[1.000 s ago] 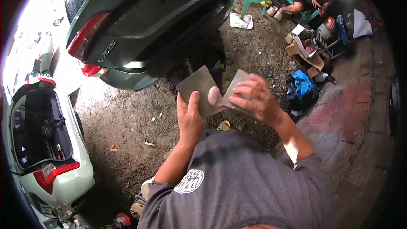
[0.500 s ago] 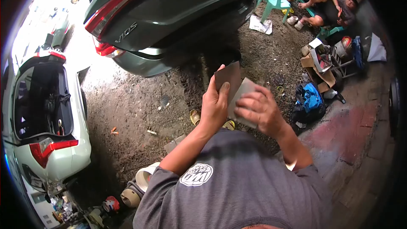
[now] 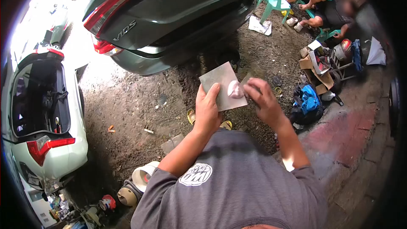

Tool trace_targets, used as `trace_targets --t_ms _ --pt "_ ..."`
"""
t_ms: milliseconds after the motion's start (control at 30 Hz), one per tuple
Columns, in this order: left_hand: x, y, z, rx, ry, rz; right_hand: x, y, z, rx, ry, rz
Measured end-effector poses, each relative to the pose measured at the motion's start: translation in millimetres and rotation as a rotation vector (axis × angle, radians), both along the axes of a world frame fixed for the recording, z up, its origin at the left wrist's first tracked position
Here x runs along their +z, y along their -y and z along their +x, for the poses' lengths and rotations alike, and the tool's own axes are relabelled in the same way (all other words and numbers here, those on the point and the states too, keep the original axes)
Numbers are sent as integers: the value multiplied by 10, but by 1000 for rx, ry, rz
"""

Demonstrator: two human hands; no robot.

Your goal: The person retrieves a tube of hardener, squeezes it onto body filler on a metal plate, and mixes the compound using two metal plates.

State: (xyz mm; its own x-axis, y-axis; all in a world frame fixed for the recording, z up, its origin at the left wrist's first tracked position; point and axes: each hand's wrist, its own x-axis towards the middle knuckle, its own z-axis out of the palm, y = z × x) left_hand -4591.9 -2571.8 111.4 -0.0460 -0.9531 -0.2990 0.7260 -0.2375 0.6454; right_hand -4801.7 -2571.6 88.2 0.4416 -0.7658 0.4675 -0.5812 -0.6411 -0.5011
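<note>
My left hand [image 3: 207, 108] is closed on the left edge of a flat square grey plate [image 3: 218, 78], its thumb on top. A lump of pale pink paste [image 3: 235, 89] sits near the plate's right edge. Just right of the paste, my right hand [image 3: 263, 99] has its fingers closed round a thin grey spreader [image 3: 246, 80], seen nearly edge-on and mostly hidden by the fingers. The spreader's edge is close to the paste; whether they touch is unclear.
A dark green car [image 3: 169, 17] stands ahead, a white car [image 3: 63, 144] at left. People sit by a green chair [image 3: 274, 1] at upper right. Boxes [image 3: 320, 65] and a black bag with blue cloth [image 3: 307, 101] lie right. Pots [image 3: 142, 177] stand at lower left.
The plate has turned from a steep tilt to face upward, so the paste shows again. My right hand has turned, and the spreader now appears as a narrow edge beside the plate.
</note>
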Motion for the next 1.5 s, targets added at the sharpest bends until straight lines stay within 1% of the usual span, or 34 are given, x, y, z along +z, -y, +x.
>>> trace_targets --t_ms 33,100,133,233,267,367,400,500,633,667,767,800,900,933,1033,1067,1133,1167,1200,1300,1333,1433,1467,1500 --pt "14 -39 37 6 53 -26 -18 24 -129 -34 -76 -51" --pt "36 -49 101 20 157 -85 129 79 -248 -101 -229 -158" --pt "42 -30 107 34 229 -99 191 47 -250 -112 -203 -220" --pt "87 -48 82 34 357 -213 297 -90 12 66 -167 -279" --pt "199 -78 50 57 301 -232 284 -53 -22 51 -191 -264" --pt "155 -59 79 7 435 -234 440 -3 -201 -24 -187 -295" --pt "133 -66 48 -16 442 -279 512 -30 -107 9 -148 -299" --pt "125 -37 -18 -24 447 -265 456 -103 -108 74 -293 -244" --pt "-48 -35 -142 -263 562 -393 568 -99 -249 -28 -272 -222" --pt "-43 -29 -205 -227 578 -411 503 -119 -221 -35 -287 -210" --pt "67 77 -298 -214 577 -359 357 -264 -147 27 -208 -180" --pt "14 95 -333 -185 672 -418 336 -338 -141 33 -183 -170" --pt "27 88 -538 -27 789 -516 172 -509 -318 51 -206 -148" --pt "47 94 -655 93 624 -501 143 -543 -415 69 -222 -103" --pt "118 153 -685 7 744 -521 181 -622 -712 -67 -128 -40" --pt "53 167 -731 -50 689 -486 300 -654 -724 -100 -9 -76" --pt "-169 193 -809 -176 508 -308 460 -699 -680 -102 96 -106" --pt "-186 214 -864 -238 419 -220 490 -697 -665 -105 149 -125" --pt "-190 204 -941 -258 273 -133 406 -681 -662 -83 134 -104" --pt "-298 232 -1089 -326 132 30 46 -603 -679 -164 198 -81" --pt "-432 286 -1114 -360 137 63 -22 -586 -718 -218 177 -33" --pt "-534 407 -1237 -416 144 161 -547 -504 -1223 -341 -75 34" --pt "-542 484 -1285 -414 96 180 -440 -510 -1351 -464 -265 86" --pt "-478 585 -1357 -412 120 109 -447 -499 -1516 -509 -194 162"
